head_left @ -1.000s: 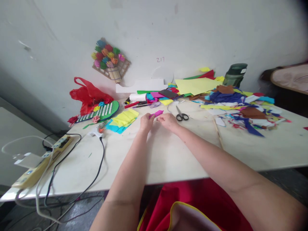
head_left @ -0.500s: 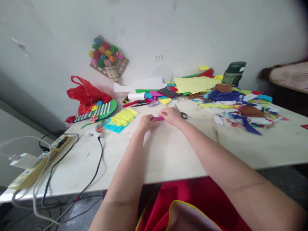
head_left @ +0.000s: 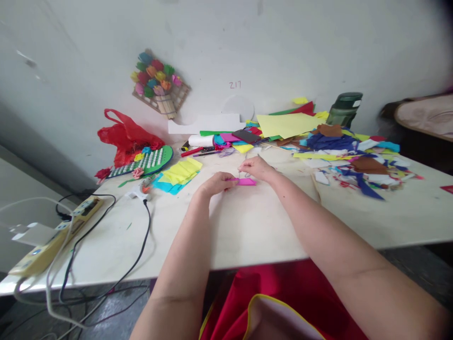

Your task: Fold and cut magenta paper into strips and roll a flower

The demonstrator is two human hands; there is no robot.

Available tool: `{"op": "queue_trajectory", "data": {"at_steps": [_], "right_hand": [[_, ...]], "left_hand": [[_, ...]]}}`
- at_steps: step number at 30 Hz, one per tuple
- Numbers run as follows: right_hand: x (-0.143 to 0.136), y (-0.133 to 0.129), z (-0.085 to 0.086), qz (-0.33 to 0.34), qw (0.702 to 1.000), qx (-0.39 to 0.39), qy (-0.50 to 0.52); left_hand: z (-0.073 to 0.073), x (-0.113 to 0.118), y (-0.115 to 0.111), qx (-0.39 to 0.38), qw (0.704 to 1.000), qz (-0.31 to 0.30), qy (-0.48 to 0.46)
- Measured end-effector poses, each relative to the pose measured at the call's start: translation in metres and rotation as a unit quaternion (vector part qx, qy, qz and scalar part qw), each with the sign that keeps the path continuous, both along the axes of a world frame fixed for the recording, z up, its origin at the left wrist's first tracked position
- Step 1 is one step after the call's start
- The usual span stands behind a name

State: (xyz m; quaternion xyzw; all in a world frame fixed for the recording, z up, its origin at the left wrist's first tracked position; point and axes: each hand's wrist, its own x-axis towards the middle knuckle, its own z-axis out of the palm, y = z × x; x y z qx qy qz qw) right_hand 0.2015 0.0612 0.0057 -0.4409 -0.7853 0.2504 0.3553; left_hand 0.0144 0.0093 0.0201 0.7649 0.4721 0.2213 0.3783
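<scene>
A folded strip of magenta paper (head_left: 247, 182) lies low over the table, its left end pinched by my left hand (head_left: 219, 183). Just beyond the strip, my right hand (head_left: 256, 167) is closed, fingertips together, on a thin dark looped item (head_left: 247, 175) too small to name. Behind that hand pokes a small dark tip, where the black-handled scissors lay; the rest of them is hidden. Left of my hands, yellow crepe paper (head_left: 182, 171) rests on blue crepe paper (head_left: 171, 186).
A glue gun (head_left: 139, 190) with a black cord and a power strip (head_left: 58, 238) occupy the left side. Paper scraps (head_left: 368, 165) pile up at right, near a green bottle (head_left: 345, 108). Pens and a red bag (head_left: 123, 137) stand at the back left.
My right hand has let go of the magenta strip and moved slightly right, now covering the scissors' place. The strip's right end is uncovered. My left hand has shifted slightly right.
</scene>
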Motion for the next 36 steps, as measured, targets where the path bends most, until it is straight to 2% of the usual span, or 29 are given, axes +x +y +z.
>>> {"op": "queue_trajectory", "data": {"at_steps": [4, 7, 10, 14, 20, 25, 29, 33, 36], "right_hand": [[0.004, -0.002, 0.002, 0.024, 0.993, -0.090, 0.075], [0.005, -0.006, 0.005, 0.045, 0.974, -0.157, 0.156], [0.003, -0.009, 0.007, 0.059, 0.944, -0.213, 0.244], [-0.002, -0.011, 0.007, 0.069, 0.924, -0.221, 0.303], [-0.008, -0.015, 0.007, 0.040, 0.906, -0.250, 0.339], [-0.009, -0.016, 0.007, 0.057, 0.929, -0.223, 0.290], [-0.013, -0.019, 0.009, 0.041, 0.966, -0.135, 0.216], [-0.020, -0.024, 0.012, 0.012, 0.991, -0.013, 0.136], [-0.024, -0.025, 0.011, -0.013, 0.994, 0.020, 0.104]], "left_hand": [[0.002, 0.000, -0.002, -0.037, 0.996, -0.042, -0.074], [0.000, 0.001, -0.002, -0.080, 0.981, -0.055, -0.171], [-0.005, 0.002, -0.001, -0.134, 0.943, -0.057, -0.298], [-0.010, 0.007, 0.001, -0.173, 0.878, -0.061, -0.441], [-0.012, 0.014, 0.004, -0.219, 0.818, -0.022, -0.532], [-0.008, 0.015, 0.003, -0.271, 0.759, 0.024, -0.592], [-0.006, 0.016, 0.004, -0.287, 0.728, 0.068, -0.619], [-0.007, 0.018, 0.008, -0.273, 0.727, 0.121, -0.619], [-0.009, 0.019, 0.010, -0.249, 0.741, 0.148, -0.606]]}}
